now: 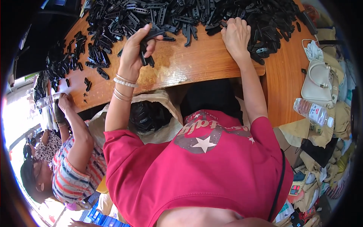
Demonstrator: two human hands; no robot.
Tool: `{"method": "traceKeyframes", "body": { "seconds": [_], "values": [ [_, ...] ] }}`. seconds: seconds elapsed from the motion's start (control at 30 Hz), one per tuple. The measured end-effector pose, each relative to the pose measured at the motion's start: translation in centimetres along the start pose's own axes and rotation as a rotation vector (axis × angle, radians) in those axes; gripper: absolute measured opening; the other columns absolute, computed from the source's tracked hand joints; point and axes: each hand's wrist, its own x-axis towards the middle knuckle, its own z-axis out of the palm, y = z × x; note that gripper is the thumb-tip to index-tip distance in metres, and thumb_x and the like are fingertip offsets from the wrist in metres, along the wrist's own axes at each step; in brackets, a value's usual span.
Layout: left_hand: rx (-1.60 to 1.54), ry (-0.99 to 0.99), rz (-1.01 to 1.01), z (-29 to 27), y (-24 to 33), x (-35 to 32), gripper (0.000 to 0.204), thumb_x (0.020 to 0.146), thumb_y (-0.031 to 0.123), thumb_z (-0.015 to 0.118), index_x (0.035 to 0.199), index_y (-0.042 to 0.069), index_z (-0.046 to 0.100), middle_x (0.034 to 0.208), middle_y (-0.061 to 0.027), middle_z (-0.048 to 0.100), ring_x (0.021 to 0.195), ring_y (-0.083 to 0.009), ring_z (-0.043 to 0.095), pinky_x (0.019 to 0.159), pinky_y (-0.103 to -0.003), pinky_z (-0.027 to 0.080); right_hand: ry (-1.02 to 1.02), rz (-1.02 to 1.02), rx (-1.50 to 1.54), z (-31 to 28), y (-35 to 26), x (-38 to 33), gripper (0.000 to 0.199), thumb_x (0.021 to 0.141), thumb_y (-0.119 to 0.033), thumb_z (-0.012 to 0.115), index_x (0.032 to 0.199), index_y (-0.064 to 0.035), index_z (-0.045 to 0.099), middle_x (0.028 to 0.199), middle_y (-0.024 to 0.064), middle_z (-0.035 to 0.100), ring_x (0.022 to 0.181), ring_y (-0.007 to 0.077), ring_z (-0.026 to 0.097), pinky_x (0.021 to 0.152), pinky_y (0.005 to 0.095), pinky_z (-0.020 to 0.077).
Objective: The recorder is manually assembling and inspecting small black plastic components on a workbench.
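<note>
Head view, left hand [134, 49]: over the wooden table [204, 62], thumb and fingers closed round a few black plastic parts [145, 53], long and narrow; several bracelets [125, 82] at the wrist.
Right hand [237, 36]: back uppermost, fingers bent at the near edge of the heap [159, 13]; fingertips hidden, cannot tell whether gripping.
Heap: black parts in quantity, jumbled, spread across the far side of the table.
Loose clusters [98, 55]: more black parts, in small groups, left of the heap.
Open sack [169, 101]: pale, below the table's near edge, black contents inside.
Right side: white handbag [321, 85] with top handle; clear bottle [314, 112] lying just beside, pale cap.
Left side: co-worker's hand [66, 102] at the table's left end, well apart from the left hand.
</note>
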Motion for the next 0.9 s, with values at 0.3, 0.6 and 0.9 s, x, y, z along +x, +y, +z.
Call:
{"method": "traceKeyframes", "body": {
  "seconds": [0.3, 0.6, 0.9],
  "values": [
    [-0.24, -0.004, -0.09, 2.8, -3.2, 0.8, 0.029, 0.095, 0.015, 0.041, 0.107, -0.01, 0.051, 0.093, -0.0187, 0.062, 0.058, -0.0095, 0.051, 0.042, -0.018, 0.04, -0.107, 0.371, 1.266, -3.9, -3.8, -1.5, 0.029, 0.081, -0.003, 0.058, 0.11, 0.0019, 0.055, 0.086, 0.0094, 0.066, 0.063, 0.0106, 0.059, 0.056, 0.0213, 0.0483],
    [0.099, 0.108, -0.088, 6.1, -3.7, 0.2, 0.021, 0.087, 0.014, 0.058, 0.091, -0.006, 0.065, 0.067, -0.0044, 0.057, 0.044, -0.0079, 0.044, 0.041, -0.018, 0.033, -0.297, 0.471, 1.712, -6.0, -7.6, -3.0, 0.017, 0.085, 0.002, 0.056, 0.101, 0.0093, 0.056, 0.091, 0.0145, 0.063, 0.074, 0.0178, 0.066, 0.065, 0.0245, 0.056],
    [0.767, 0.176, 0.216, 8.0, -3.2, -1.8, 0.032, 0.085, 0.031, 0.064, 0.096, 0.001, 0.068, 0.054, -0.0037, 0.053, 0.046, -0.0074, 0.045, 0.045, -0.025, 0.038, -0.015, 0.486, 1.682, -6.3, -8.8, -4.2, 0.019, 0.085, 0.006, 0.056, 0.102, 0.0107, 0.054, 0.092, 0.0145, 0.059, 0.075, 0.0199, 0.067, 0.069, 0.0257, 0.0564]
  ]
}}
